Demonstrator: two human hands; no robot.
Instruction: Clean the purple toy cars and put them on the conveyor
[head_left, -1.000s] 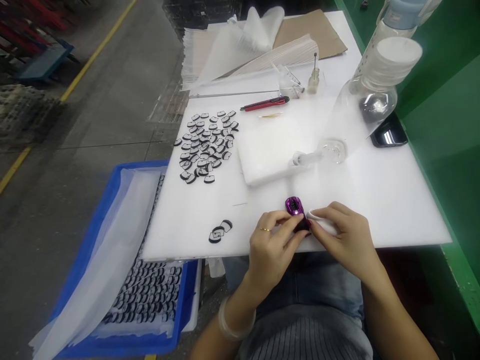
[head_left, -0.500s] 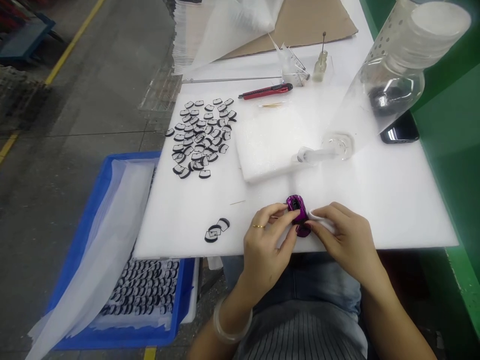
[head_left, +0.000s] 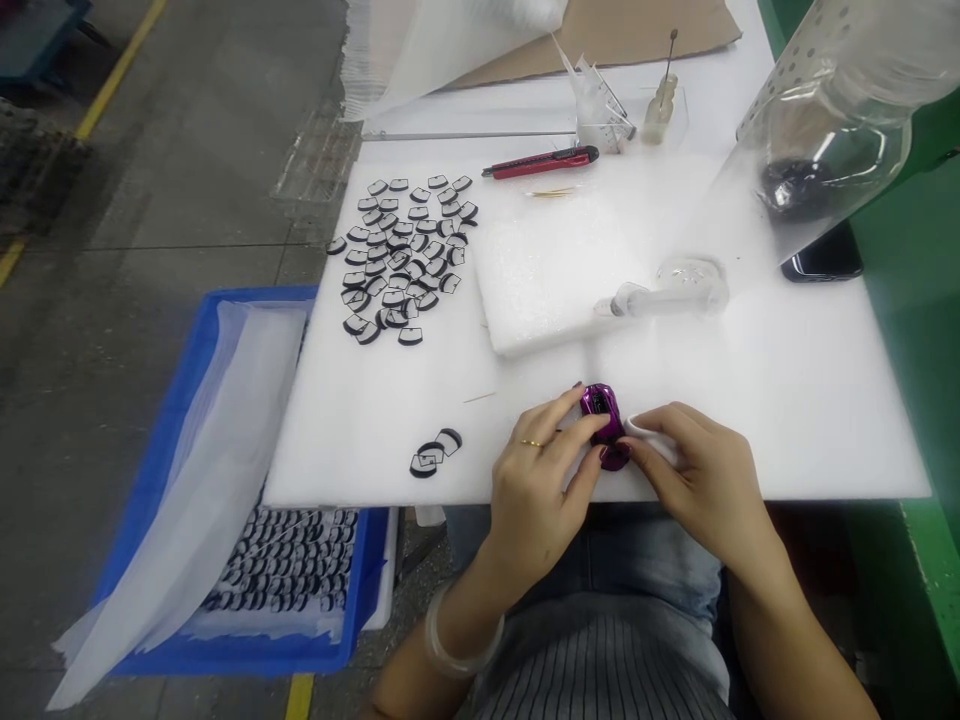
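Note:
A shiny purple toy car body (head_left: 604,406) lies at the table's front edge, between my two hands. My left hand (head_left: 544,470) grips it from the left, fingers bent over its side and top, the thumb near its lower end. From the right, my right hand (head_left: 694,475) pinches a folded white cloth (head_left: 652,438) and touches the purple piece with its thumb. The fingertips hide part of the contact. Left of my hands lie a few small clear pieces with black edges (head_left: 427,460).
Many similar clear pieces (head_left: 405,260) are spread behind. A white foam block (head_left: 555,280) bears a syringe (head_left: 660,300). Farther back are a red utility knife (head_left: 540,162) and a small bottle (head_left: 660,108). A large clear jar (head_left: 832,160) stands right; a blue crate (head_left: 225,660) is at lower left.
The view has shifted slightly, so the table's things sit a little differently in the picture. Both hands keep nearly the same hold on the purple piece and the white cloth.

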